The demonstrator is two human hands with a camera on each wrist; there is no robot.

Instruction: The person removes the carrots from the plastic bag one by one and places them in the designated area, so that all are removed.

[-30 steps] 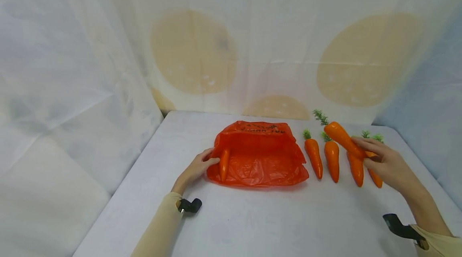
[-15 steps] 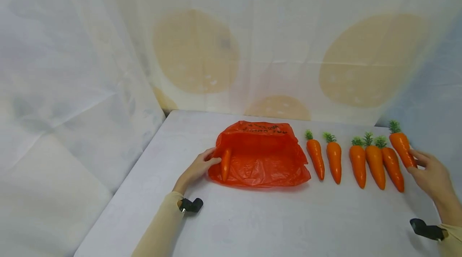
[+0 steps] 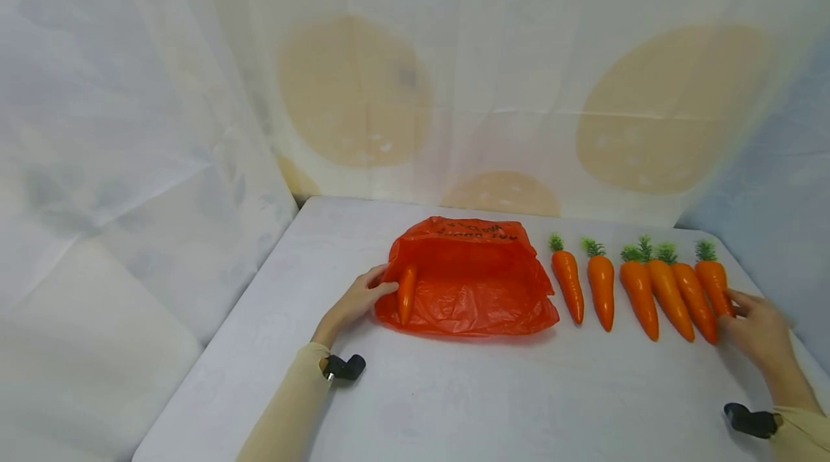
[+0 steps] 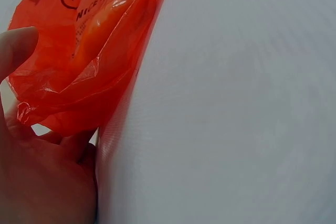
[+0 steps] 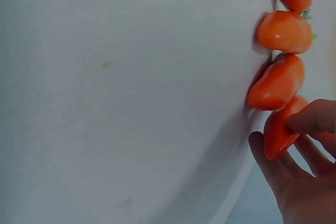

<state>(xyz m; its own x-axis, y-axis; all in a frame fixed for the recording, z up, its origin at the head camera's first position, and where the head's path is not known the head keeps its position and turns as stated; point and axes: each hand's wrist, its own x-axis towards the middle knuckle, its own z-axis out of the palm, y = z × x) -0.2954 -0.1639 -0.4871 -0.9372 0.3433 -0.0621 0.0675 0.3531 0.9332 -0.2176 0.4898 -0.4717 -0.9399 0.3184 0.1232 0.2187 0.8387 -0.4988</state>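
Observation:
My left hand [image 3: 357, 300] holds the left edge of a red plastic bag [image 3: 480, 303], which lies with its mouth spread toward me. Its thumb is on the near side, the other fingers underneath in the left wrist view. One orange carrot [image 3: 405, 296] is inside the bag at the left. On the right, my right hand [image 3: 755, 325] grips the lower part of the rightmost carrot [image 3: 712, 278] between thumb and fingers. That carrot leans against its neighbour [image 5: 278, 83]. Other carrots [image 3: 671, 300] with green tops lie close beside it, tips toward me.
Two more carrots [image 3: 601, 292] lie slightly apart, between the bag and the right-hand group. A white-covered table [image 3: 454, 404] carries everything. Cloth with tan round patches [image 3: 350, 94] hangs behind, and pale cloth walls flank both sides.
My right hand has carried the raised carrot right to the row's end, then pressed it left. The neighbouring carrots have shifted and slanted leftward. The left hand stays at the bag.

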